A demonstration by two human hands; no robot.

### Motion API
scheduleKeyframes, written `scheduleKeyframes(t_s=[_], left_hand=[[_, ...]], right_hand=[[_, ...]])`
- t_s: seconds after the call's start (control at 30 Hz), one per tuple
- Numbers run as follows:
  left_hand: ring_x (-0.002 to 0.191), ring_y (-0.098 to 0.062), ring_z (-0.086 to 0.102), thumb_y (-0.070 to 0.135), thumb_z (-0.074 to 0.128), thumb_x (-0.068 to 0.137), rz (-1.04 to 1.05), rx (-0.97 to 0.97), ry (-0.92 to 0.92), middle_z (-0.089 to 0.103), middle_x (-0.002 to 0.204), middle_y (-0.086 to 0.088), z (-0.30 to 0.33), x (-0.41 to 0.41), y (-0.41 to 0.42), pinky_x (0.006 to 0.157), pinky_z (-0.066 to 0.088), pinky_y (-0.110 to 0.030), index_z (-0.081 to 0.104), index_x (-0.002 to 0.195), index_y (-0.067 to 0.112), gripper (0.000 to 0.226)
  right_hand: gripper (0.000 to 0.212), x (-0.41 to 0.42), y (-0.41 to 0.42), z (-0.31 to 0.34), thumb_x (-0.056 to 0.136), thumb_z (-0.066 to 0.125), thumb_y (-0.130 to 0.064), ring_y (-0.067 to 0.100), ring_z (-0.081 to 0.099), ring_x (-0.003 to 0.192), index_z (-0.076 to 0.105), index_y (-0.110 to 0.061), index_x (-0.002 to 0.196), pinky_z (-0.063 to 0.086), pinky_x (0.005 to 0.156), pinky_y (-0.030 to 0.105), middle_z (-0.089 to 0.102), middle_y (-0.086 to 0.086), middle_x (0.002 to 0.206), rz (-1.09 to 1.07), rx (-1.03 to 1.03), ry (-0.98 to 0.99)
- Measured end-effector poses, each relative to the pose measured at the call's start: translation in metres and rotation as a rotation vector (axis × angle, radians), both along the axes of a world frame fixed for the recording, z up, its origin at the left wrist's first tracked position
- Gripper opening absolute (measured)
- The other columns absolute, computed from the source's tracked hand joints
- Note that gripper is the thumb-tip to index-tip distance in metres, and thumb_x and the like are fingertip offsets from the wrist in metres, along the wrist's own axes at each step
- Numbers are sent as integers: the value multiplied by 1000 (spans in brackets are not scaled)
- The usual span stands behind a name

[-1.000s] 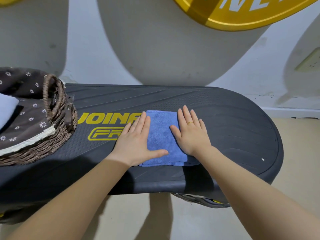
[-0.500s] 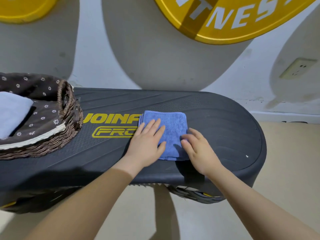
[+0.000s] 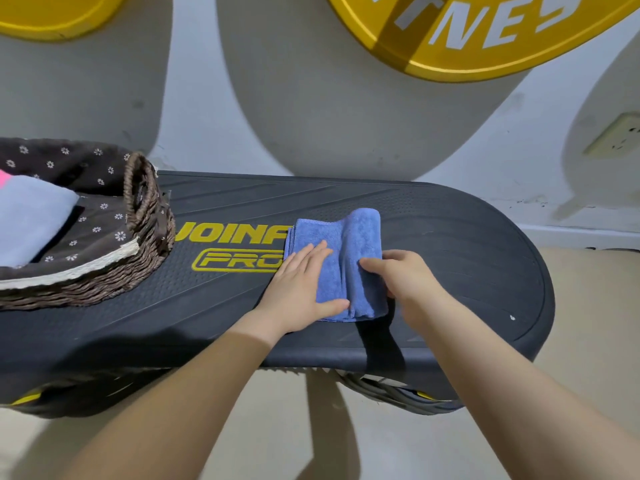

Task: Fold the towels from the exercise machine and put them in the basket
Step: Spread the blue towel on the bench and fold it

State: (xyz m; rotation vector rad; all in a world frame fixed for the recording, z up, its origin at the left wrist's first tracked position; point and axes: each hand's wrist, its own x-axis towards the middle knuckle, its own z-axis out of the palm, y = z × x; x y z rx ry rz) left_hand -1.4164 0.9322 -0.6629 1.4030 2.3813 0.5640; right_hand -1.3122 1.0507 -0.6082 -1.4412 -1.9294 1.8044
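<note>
A folded blue towel (image 3: 356,244) lies in the middle of the black exercise machine platform (image 3: 450,258). My left hand (image 3: 298,289) lies flat on the towel's left half, fingers straight. My right hand (image 3: 401,275) grips the towel's right edge, which is lifted and curled over toward the left. At the left stands a brown wicker basket (image 3: 149,237) with a dark flowered lining. Inside it lies a folded pale blue towel (image 3: 31,223), and a bit of pink cloth (image 3: 4,178) shows at the frame's edge.
The platform carries yellow lettering (image 3: 235,233) between basket and towel. Behind is a white wall with yellow round signs (image 3: 485,36) and a socket (image 3: 616,136) at the right. Beige floor (image 3: 595,341) lies to the right and below the platform.
My right hand went from lying flat on the towel to gripping its right edge and lifting it over leftward. My left hand stayed pressed on the left half.
</note>
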Motion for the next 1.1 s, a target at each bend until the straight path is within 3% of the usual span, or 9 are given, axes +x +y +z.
scheduleKeyframes(t_s=[0.2, 0.3, 0.37, 0.47, 0.6, 0.77, 0.87, 0.97, 1.1], left_hand=[[138, -8, 30, 16, 61, 86, 80, 282, -621, 36, 148, 8, 1, -18, -4, 116, 22, -32, 60, 107, 16, 21], [116, -5, 55, 27, 52, 87, 309, 477, -1174, 60, 126, 8, 10, -29, -9, 107, 36, -31, 53, 127, 7, 45], [119, -12, 53, 35, 33, 98, 412, 569, -1241, 54, 133, 0, 9, -36, -12, 109, 34, -33, 41, 136, 4, 49], [122, -15, 50, 30, 40, 98, 461, 570, -1135, 45, 139, 0, 11, -41, -15, 109, 36, -34, 31, 138, 20, 43], [94, -13, 60, 0, 55, 88, 327, 556, -701, 43, 123, -1, 13, -48, -16, 77, 51, -15, 34, 112, 24, 40], [138, -12, 20, 24, 46, 93, 36, 283, -67, 8, 156, 4, 0, -59, -20, 114, 20, -30, 50, 127, 14, 35], [142, -4, -7, 50, 32, 81, -116, 92, -37, -12, 145, 23, 0, -66, -27, 119, 5, -33, 26, 145, 22, 70], [133, 4, -15, 56, 51, 80, -186, 36, -112, -17, 141, 26, 1, -76, -29, 118, 0, -28, 11, 147, 25, 84], [134, 5, -16, 48, 66, 77, -209, 12, -127, -19, 141, 25, 0, -81, -27, 114, -2, -21, 4, 147, 26, 96]], right_hand=[[16, -19, -31, 8, 84, 55, -14, 19, 57, 82, 62, -15, 99, 43, 65, 26, 63, 4, 92, 245, 413, 36], [22, -30, -43, 11, 86, 51, -19, 16, 41, 65, 43, -17, 66, 25, 50, 22, 50, 6, 77, 347, 553, -1], [32, -36, -53, 11, 88, 46, -15, 21, 37, 66, 31, -18, 60, 20, 52, 29, 38, 2, 68, 419, 599, -37], [17, -39, -65, 8, 84, 37, -1, 30, 41, 73, 46, -6, 71, 28, 56, 32, 42, 8, 67, 522, 656, -88], [45, -37, -73, 9, 86, 35, 4, 33, 54, 100, 49, -9, 127, 48, 83, 39, 61, 16, 110, 635, 667, -109], [55, -34, -70, -12, 97, 34, -30, 33, 35, 132, 27, 1, 142, 36, 108, 36, 34, 19, 144, 669, 1004, -172], [63, -34, -64, -34, 98, 13, -40, 21, -7, 147, 2, -3, 148, 6, 121, 37, -7, 9, 158, 736, 760, -283], [72, -43, -49, -43, 88, -4, -46, 19, -13, 146, 2, -8, 149, 7, 120, 41, -13, 4, 158, 754, 760, -315], [63, -64, -30, -35, 97, 15, -50, 16, -8, 147, -2, -20, 150, 2, 119, 39, -9, -6, 159, 646, 755, -357]])
